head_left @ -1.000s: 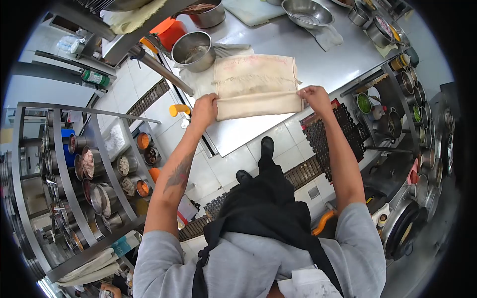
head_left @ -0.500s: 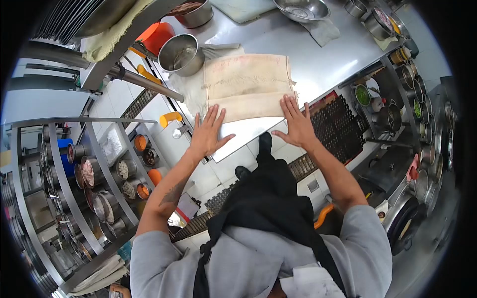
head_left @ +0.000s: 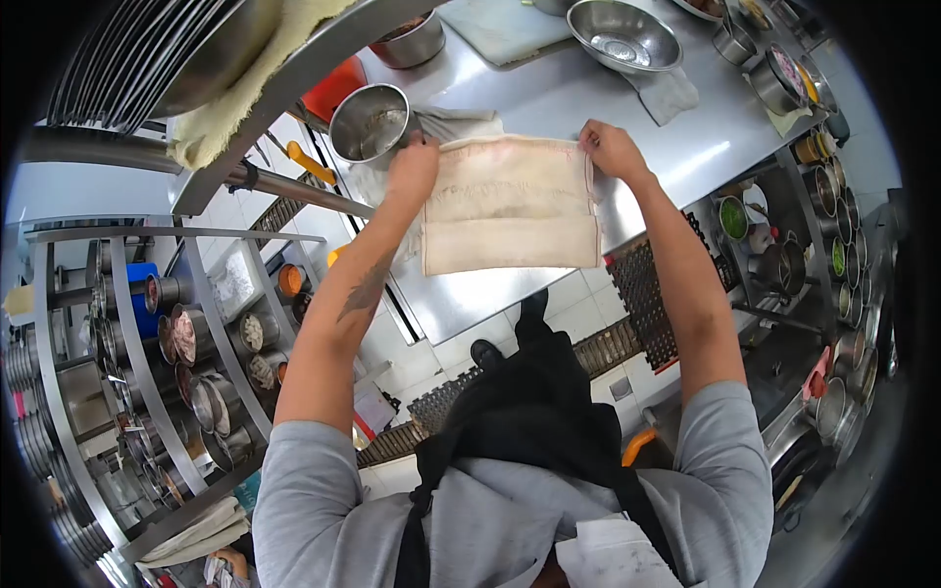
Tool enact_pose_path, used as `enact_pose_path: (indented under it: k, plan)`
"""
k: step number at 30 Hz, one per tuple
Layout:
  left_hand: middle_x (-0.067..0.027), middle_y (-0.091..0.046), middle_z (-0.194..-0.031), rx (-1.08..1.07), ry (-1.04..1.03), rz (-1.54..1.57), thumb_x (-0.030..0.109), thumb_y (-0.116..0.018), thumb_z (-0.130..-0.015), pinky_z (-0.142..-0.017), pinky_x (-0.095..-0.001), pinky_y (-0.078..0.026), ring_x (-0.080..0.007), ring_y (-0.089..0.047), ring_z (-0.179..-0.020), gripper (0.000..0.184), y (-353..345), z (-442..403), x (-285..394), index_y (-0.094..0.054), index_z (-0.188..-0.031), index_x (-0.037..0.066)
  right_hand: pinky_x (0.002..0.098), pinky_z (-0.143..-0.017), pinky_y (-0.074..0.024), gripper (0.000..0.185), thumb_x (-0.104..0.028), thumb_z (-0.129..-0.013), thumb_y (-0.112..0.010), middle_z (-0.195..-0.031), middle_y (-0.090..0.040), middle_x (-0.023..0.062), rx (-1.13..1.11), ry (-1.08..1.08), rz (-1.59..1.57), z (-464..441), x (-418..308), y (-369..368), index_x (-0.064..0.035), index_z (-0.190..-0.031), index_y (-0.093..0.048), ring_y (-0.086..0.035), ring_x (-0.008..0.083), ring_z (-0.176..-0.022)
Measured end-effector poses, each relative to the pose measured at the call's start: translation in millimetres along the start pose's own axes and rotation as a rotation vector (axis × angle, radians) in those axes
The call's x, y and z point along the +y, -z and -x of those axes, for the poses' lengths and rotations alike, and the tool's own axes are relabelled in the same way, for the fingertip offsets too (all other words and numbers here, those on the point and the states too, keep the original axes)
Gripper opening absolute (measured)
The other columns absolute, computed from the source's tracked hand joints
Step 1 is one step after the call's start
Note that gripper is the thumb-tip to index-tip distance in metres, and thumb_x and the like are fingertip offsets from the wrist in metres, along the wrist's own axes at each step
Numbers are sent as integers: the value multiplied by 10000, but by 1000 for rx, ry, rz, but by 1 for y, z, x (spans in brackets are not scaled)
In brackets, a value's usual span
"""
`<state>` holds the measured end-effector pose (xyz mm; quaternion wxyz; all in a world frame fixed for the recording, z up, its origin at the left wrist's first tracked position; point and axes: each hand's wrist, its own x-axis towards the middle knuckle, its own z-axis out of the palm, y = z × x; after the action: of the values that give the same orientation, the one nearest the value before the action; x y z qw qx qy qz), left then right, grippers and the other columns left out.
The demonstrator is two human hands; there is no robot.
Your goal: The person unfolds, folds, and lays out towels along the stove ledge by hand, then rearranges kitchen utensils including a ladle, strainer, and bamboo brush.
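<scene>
A cream cloth (head_left: 512, 211) with frayed threads and a folded band lies on the steel table, its near edge close to the table's front. At its far left corner, my left hand (head_left: 415, 165) is closed on the edge, beside a steel pot (head_left: 371, 124). My right hand (head_left: 613, 150) pinches the far right corner. Between the hands the far edge runs nearly straight. Another cloth (head_left: 456, 122), greyish, lies partly under the far left side.
On the steel table (head_left: 534, 98) stand a colander-like steel bowl (head_left: 624, 37), a white cutting board (head_left: 505, 27) and a pot of food (head_left: 410, 41). A metal rail (head_left: 304, 191) crosses at the left. Shelves with pots flank both sides.
Both hands have moved from lying open on the cloth's near edge to gripping its far corners. The view has shifted slightly.
</scene>
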<state>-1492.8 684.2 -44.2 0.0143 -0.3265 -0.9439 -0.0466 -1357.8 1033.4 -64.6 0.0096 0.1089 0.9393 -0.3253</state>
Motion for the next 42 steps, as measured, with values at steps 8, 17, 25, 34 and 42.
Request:
enact_pose_path:
  k: [8,17,25,34,42]
  plan:
    - [-151,-639,-1089,69,-69,137,44,-542,-878,-748,-496,-566,-412,-678,-857,195,-4,71,-19,-648,-1040,60,437,-794,-513,152,-99,-857,-628,-952,-624,120,148,500,243,73,-20,15,-78,-1005,-651,-626,340,-913]
    - [-182,-658,-1079,297,-338,202,40,-569,-856,-788,-487,-550,-384,-681,-853,252,21,91,4,-683,-1081,34,427,-810,-539,120,-150,-868,-638,-941,-668,115,155,374,273,112,-53,-5,-47,-871,-699,-644,318,-923]
    - [-173,-702,-817,156,335,417,201,-685,-861,-760,-436,-547,-362,-692,-810,192,-29,69,-15,-709,-936,26,432,-776,-553,339,-350,-842,-750,-833,-732,164,112,-386,6,90,-30,-33,-19,-907,-716,-709,353,-806]
    - [-163,-690,-1078,152,341,432,182,-728,-843,-835,-432,-516,-364,-663,-961,267,-12,85,-1,-687,-1073,53,386,-788,-550,338,-338,-847,-754,-950,-742,149,161,-384,-33,81,-31,-17,-35,-988,-702,-718,304,-875]
    - [-145,-406,-1553,15,-159,29,387,-662,-900,-1163,-519,-278,-297,-344,-1460,695,-15,122,7,-429,-1488,98,517,-1167,-283,730,-370,-888,-672,-1562,-378,151,129,314,406,121,-45,-41,-74,-1494,-393,-355,308,-1445]
